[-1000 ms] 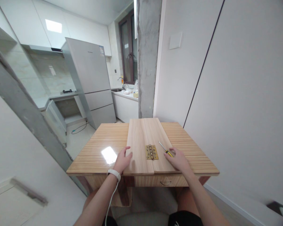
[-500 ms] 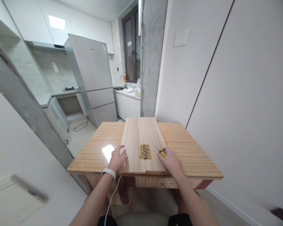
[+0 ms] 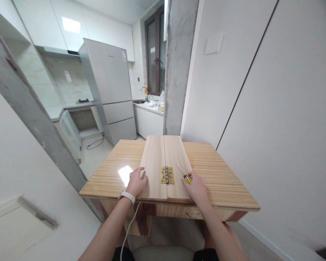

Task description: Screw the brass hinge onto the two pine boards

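Two pale wooden boards, the left board (image 3: pixel 153 159) and the right board (image 3: pixel 176 150), lie side by side on the table. A brass hinge (image 3: pixel 167 175) lies open across their seam, with screws in its leaves. My left hand (image 3: pixel 137 181) is open with fingers apart, resting at the left board's outer edge; it wears a white wristband. My right hand (image 3: pixel 196 186) rests at the right board's outer edge. Between its thumb and fingers is the yellow-and-black handle of a screwdriver (image 3: pixel 187 178), whose metal shaft points up and left toward the far end of the board.
The striped wooden table (image 3: pixel 222 174) has a drawer (image 3: pixel 191 213) at its front. A white cable (image 3: pixel 130 226) hangs below the front edge. Beyond stand a grey refrigerator (image 3: pixel 111 76) and a sink counter (image 3: pixel 149 117). A white wall (image 3: pixel 282 108) rises on the right.
The view has tilted slightly, so the room sits a little further right. Both hands, the boards, the hinge and the screwdriver keep nearly the same places.
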Demonstrator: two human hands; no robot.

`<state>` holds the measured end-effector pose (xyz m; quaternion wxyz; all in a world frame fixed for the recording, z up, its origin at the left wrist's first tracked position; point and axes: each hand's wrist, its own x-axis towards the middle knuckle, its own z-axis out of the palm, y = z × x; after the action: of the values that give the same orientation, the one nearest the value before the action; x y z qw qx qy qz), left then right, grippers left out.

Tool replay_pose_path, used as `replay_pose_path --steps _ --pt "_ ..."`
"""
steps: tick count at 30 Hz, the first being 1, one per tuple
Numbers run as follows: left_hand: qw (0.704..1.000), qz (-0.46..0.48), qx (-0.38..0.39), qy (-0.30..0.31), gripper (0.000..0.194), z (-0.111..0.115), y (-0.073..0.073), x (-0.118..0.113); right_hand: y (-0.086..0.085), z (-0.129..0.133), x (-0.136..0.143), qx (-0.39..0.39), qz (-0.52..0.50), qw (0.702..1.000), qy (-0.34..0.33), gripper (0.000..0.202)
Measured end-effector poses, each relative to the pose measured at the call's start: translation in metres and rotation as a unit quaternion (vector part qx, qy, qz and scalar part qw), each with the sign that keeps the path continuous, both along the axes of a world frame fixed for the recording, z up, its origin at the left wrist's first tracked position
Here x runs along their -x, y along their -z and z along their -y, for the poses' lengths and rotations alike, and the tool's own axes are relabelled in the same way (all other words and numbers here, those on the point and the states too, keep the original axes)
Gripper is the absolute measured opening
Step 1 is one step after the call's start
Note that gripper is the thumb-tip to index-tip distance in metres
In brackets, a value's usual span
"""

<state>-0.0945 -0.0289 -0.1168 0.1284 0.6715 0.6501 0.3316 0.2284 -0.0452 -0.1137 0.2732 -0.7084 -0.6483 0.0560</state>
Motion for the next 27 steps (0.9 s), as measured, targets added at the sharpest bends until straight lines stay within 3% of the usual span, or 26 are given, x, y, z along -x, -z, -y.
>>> replay_pose_path --steps 6,11,16,19,22,27 --pt "0.997 -0.077 -0.006 0.0 0.042 -0.001 0.002 -0.002 -0.003 0.0 -0.001 0.006 0.004 1.0 -0.004 0.027" --pt "0.99 -0.138 -0.036 0.005 0.04 -0.001 -0.012 -0.017 -0.002 -0.001 -0.007 0.052 0.028 0.998 -0.011 0.022" --pt "0.986 -0.137 -0.055 0.083 0.036 -0.006 -0.023 -0.043 -0.008 0.008 -0.005 0.018 0.088 0.996 -0.016 0.015" --pt "0.983 -0.139 -0.049 0.107 0.035 -0.011 -0.02 -0.051 -0.018 0.012 0.001 -0.033 0.12 0.992 -0.014 0.014" --pt "0.982 -0.145 -0.053 0.11 0.032 -0.012 -0.015 -0.054 -0.034 0.011 0.005 -0.031 0.071 0.997 -0.021 0.017" --pt "0.981 -0.148 -0.066 0.107 0.032 -0.005 -0.013 -0.055 -0.069 -0.001 0.012 -0.066 0.013 0.992 -0.111 0.016"
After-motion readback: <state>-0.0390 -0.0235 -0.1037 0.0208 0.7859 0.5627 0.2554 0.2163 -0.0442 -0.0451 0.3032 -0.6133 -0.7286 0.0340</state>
